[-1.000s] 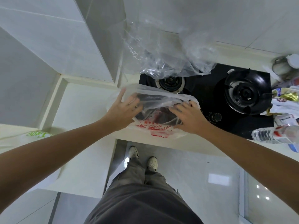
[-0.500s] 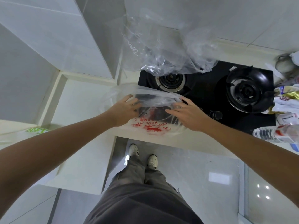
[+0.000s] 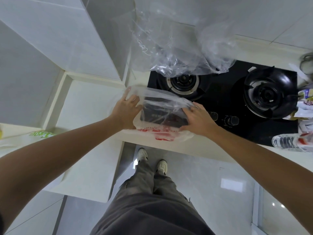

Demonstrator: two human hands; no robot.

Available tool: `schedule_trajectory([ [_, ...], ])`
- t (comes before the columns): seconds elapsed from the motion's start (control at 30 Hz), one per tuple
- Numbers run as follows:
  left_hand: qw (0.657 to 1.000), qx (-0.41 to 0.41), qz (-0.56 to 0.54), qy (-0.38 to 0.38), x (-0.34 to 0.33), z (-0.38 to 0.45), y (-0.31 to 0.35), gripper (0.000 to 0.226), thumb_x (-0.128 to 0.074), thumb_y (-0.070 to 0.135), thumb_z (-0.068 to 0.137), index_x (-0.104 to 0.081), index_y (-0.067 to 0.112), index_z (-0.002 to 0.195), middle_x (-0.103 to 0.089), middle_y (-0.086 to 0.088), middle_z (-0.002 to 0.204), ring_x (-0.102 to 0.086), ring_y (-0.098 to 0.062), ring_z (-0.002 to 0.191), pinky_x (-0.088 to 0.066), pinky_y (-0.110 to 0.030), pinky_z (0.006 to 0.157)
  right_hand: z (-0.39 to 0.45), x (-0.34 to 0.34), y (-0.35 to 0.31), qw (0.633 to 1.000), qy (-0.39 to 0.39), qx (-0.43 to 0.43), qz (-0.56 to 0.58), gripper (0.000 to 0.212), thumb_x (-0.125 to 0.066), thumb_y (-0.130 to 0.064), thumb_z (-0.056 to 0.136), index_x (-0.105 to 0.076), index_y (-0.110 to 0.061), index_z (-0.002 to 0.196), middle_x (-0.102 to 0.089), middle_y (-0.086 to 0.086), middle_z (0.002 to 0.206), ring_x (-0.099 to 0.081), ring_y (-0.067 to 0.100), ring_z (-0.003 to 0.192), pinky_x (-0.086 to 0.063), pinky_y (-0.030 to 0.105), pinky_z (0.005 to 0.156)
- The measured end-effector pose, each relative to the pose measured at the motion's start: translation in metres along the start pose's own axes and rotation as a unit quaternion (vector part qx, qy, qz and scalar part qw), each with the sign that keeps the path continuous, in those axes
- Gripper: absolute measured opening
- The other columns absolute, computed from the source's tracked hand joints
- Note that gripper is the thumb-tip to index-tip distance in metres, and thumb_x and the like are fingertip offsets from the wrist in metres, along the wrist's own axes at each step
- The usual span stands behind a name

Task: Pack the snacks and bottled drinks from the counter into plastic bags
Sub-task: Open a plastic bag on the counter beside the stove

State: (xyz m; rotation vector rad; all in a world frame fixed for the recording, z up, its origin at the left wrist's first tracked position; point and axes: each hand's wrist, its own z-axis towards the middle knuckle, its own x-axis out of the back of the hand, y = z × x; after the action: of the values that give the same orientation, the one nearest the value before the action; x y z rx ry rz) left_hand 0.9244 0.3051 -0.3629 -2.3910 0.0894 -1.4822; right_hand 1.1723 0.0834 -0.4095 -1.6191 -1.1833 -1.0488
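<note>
Since the earlier frame, the left hand (image 3: 126, 108) has lifted the bag's rim higher. Its fingers pinch the clear plastic bag (image 3: 162, 116) at nine o'clock; the right hand's (image 3: 197, 118) spread fingers hold the opposite edge at three o'clock, at the counter (image 3: 194, 148) edge by the stove (image 3: 220, 99).

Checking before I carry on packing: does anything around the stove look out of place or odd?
Yes. A loose clear plastic sheet hangs down over the rear of the left burner. The red-printed plastic bag both hands are opening lies across the front of the black hob, and a water bottle lies on its side at its right corner.
</note>
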Motion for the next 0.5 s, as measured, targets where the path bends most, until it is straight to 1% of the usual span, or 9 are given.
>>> schedule_trajectory([
  [0.1,1.000,-0.013,-0.019,-0.013,-0.009,-0.001,-0.005,0.095,-0.058,0.086,0.073,-0.050,0.027,0.147,-0.040,-0.007,0.156,-0.022,-0.034,0.153,0.010,-0.061,0.124,-0.004,-0.002,-0.001,1.000,-0.017,0.005,-0.016,0.106,-0.070,-0.084,0.065,-0.048,-0.013,0.141,-0.060,0.007,0.142,-0.050,0.026,0.138,-0.013,0.042,0.127],
  [0.13,0.999,-0.019,-0.023,-0.015,-0.013,-0.002,-0.007,0.093,-0.056,0.086,0.073,-0.052,0.028,0.146,-0.041,-0.006,0.156,-0.022,-0.034,0.153,0.012,-0.061,0.123,-0.006,-0.002,-0.001,0.999,-0.026,0.013,-0.029,0.110,-0.071,-0.083,0.065,-0.045,-0.014,0.146,-0.057,0.005,0.146,-0.046,0.025,0.142,-0.010,0.044,0.128],
  [0.2,0.999,-0.030,-0.029,-0.023,-0.020,-0.003,-0.008,0.093,-0.050,0.088,0.075,-0.052,0.028,0.146,-0.040,-0.004,0.157,-0.021,-0.031,0.154,0.013,-0.059,0.124,-0.010,-0.002,0.000,0.997,-0.052,0.019,-0.053,0.116,-0.071,-0.078,0.068,-0.033,-0.016,0.158,-0.043,0.002,0.156,-0.032,0.024,0.150,-0.005,0.049,0.129],
  [0.23,0.998,-0.036,-0.038,-0.027,-0.025,-0.004,-0.009,0.094,-0.048,0.088,0.076,-0.051,0.027,0.147,-0.038,-0.004,0.159,-0.021,-0.030,0.154,0.010,-0.057,0.125,-0.012,-0.002,0.000,0.996,-0.063,0.018,-0.058,0.119,-0.071,-0.077,0.068,-0.027,-0.018,0.162,-0.038,0.001,0.157,-0.026,0.024,0.152,-0.003,0.051,0.129],
  [0.27,0.997,-0.041,-0.054,-0.036,-0.030,-0.005,-0.008,0.093,-0.048,0.087,0.077,-0.050,0.026,0.148,-0.035,-0.003,0.161,-0.022,-0.028,0.153,0.003,-0.054,0.127,-0.012,-0.003,0.001,0.996,-0.070,0.018,-0.056,0.121,-0.071,-0.077,0.068,-0.024,-0.019,0.163,-0.035,0.002,0.156,-0.024,0.024,0.153,-0.001,0.052,0.129],
  [0.3,0.995,-0.047,-0.075,-0.048,-0.033,-0.006,-0.008,0.091,-0.050,0.084,0.080,-0.049,0.024,0.148,-0.033,-0.003,0.162,-0.023,-0.027,0.153,-0.008,-0.051,0.127,-0.013,-0.003,0.001,0.996,-0.073,0.020,-0.051,0.122,-0.071,-0.077,0.068,-0.024,-0.020,0.164,-0.035,0.002,0.155,-0.025,0.025,0.152,-0.001,0.053,0.129],
  [0.37,0.990,-0.068,-0.116,-0.037,-0.036,-0.010,-0.009,0.084,-0.055,0.078,0.085,-0.052,0.019,0.145,-0.036,-0.005,0.162,-0.031,-0.026,0.150,-0.028,-0.046,0.121,-0.014,-0.003,0.001,0.997,-0.068,0.025,-0.035,0.121,-0.072,-0.078,0.066,-0.027,-0.022,0.163,-0.038,0.003,0.152,-0.028,0.025,0.150,-0.004,0.055,0.129],
  [0.43,0.985,-0.120,-0.123,0.035,-0.037,-0.014,-0.013,0.070,-0.064,0.065,0.089,-0.057,0.015,0.138,-0.048,-0.009,0.153,-0.042,-0.029,0.142,-0.042,-0.044,0.110,-0.015,-0.003,0.002,0.997,-0.062,0.029,-0.031,0.118,-0.072,-0.078,0.066,-0.028,-0.025,0.163,-0.039,0.002,0.150,-0.031,0.025,0.148,-0.008,0.055,0.128],
  [0.5,0.970,-0.190,-0.090,0.123,-0.040,-0.019,-0.015,0.058,-0.075,0.046,0.089,-0.058,0.014,0.134,-0.053,-0.011,0.147,-0.048,-0.031,0.134,-0.046,-0.043,0.104,-0.017,-0.003,0.003,0.998,-0.049,0.035,-0.032,0.117,-0.074,-0.077,0.066,-0.030,-0.027,0.162,-0.041,0.001,0.149,-0.034,0.025,0.146,-0.013,0.054,0.128],
])
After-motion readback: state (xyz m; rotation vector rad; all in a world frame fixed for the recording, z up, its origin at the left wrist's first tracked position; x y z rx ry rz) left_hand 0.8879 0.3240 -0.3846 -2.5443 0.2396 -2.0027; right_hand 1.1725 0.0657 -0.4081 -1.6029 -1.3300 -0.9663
